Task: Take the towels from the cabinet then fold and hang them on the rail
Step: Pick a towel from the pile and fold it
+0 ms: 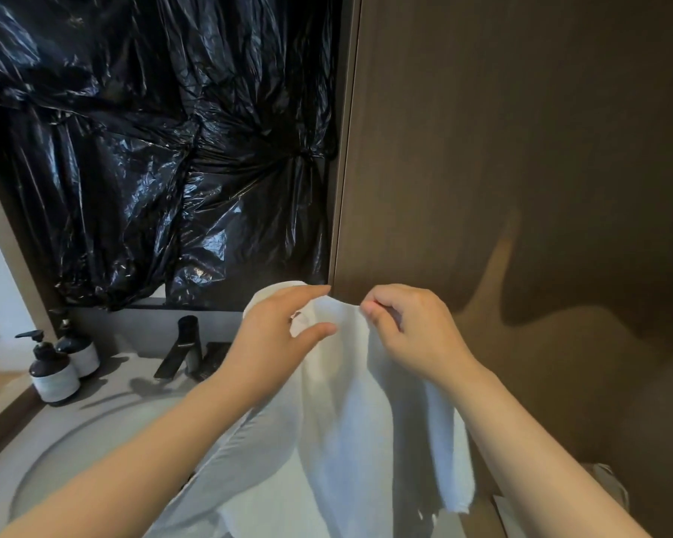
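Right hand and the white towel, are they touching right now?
Touching. The head view shows the right hand pinching the top edge of the white towel, with cloth bunched between its curled fingers.

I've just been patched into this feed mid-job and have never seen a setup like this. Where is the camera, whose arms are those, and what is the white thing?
There is no machine here. A person works with bare hands, and the single picture comes from a camera worn on their head, looking forward and down. That is why both forearms enter from the bottom edge. The left hand and right hand hold up the top edge of a white towel, which hangs down between them. At lower left is a washbasin with a black tap and two dark pump bottles beside it. Crinkled black plastic sheeting covers the wall above. A brown wood panel fills the right side. No rail is in view.
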A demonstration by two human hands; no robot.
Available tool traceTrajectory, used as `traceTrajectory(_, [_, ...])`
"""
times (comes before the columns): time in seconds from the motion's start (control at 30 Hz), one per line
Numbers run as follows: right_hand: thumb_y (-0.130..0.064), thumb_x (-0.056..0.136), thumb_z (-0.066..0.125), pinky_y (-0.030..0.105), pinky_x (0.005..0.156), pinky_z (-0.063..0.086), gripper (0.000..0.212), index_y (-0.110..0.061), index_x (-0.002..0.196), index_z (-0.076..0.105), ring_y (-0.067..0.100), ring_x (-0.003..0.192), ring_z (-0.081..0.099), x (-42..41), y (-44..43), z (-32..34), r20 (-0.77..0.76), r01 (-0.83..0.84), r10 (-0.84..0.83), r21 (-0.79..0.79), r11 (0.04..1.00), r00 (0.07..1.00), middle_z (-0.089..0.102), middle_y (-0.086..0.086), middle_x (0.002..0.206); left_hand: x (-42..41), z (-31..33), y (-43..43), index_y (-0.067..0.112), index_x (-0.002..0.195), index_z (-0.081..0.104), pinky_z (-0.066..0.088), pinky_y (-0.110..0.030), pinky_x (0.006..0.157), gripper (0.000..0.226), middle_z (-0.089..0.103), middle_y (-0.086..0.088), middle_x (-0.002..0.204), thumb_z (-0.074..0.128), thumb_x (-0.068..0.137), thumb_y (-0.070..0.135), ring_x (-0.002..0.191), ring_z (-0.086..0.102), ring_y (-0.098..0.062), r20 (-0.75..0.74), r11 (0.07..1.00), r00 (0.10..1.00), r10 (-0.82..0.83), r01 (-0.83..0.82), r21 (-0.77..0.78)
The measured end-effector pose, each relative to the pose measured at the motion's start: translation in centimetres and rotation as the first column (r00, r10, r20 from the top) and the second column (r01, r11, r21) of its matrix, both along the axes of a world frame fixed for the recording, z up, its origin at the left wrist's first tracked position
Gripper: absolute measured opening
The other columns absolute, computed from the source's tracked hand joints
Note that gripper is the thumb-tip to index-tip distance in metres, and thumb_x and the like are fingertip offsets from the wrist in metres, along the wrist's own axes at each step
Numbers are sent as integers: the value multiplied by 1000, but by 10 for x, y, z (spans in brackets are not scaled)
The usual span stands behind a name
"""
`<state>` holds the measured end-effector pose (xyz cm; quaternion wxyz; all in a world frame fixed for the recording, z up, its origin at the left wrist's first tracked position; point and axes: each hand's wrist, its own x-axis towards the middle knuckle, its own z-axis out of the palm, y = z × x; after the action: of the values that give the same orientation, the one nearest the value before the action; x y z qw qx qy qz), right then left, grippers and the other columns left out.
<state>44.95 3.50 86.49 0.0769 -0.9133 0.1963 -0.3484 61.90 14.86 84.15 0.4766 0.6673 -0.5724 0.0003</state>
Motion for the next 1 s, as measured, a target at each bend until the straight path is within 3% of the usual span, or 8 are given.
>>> traceTrajectory(0.1, [-31,93,47,23,57,33,19,-31,76,55,6,65,48,0,6,0,14,-54,53,9,999,998,51,-15,67,-3,3,-7,39,123,62,40,-10,93,39,62,31,114,70,87,30,110,53,11,-110,985,984,-141,150,83])
traceTrajectory(0.17, [-29,92,48,26,58,39,19,-26,78,60,8,67,50,-1,6,-1,18,-57,57,13,998,998,56,-13,71,-2,4,-9,37,106,71,44,-13,85,22,70,23,97,68,88,23,99,61,5,-160,964,962,-221,240,114])
traceTrajectory(0.27, [-28,92,48,24,59,40,19,-28,78,60,6,69,52,-5,4,-4,13,-60,59,40,997,998,57,-14,73,1,4,-10,33,88,76,47,-20,80,11,71,14,88,66,90,27,88,64,-3,-177,941,952,-248,281,191])
traceTrajectory(0.37, [-33,92,49,19,60,40,18,-32,78,59,5,73,56,-10,0,-7,14,-42,41,61,997,999,61,-15,75,1,2,-12,32,80,71,41,-14,74,14,67,15,84,63,92,30,85,60,1,-109,957,975,-193,211,198])
traceTrajectory(0.5, [-34,91,58,24,64,43,19,-33,72,58,6,77,58,-21,-9,-16,54,-7,0,143,990,999,62,-17,76,-1,4,-15,30,78,63,38,-6,65,18,63,14,81,57,95,25,80,56,6,-19,983,995,-97,98,152])
traceTrajectory(0.63, [-52,91,53,16,59,35,29,-36,68,53,6,74,57,-40,-21,-38,-1,56,-57,164,985,998,59,-18,73,6,6,-15,22,78,63,36,-11,63,17,63,10,80,59,94,25,77,57,0,-18,991,1000,-19,22,130])
traceTrajectory(0.8, [-53,93,52,15,56,34,29,-39,67,50,0,76,55,-71,-39,-63,-98,204,-190,169,964,977,55,-17,66,25,9,-15,19,71,60,36,-19,63,22,62,3,77,62,92,26,73,56,-7,-59,991,995,81,-74,110])
traceTrajectory(1.0, [-61,88,52,18,53,33,41,-31,59,55,8,60,54,-87,-50,-63,-36,192,-189,280,941,981,57,-13,64,33,10,-18,23,71,61,36,-19,59,20,62,7,75,73,83,32,71,56,-7,-79,988,991,110,-100,118])
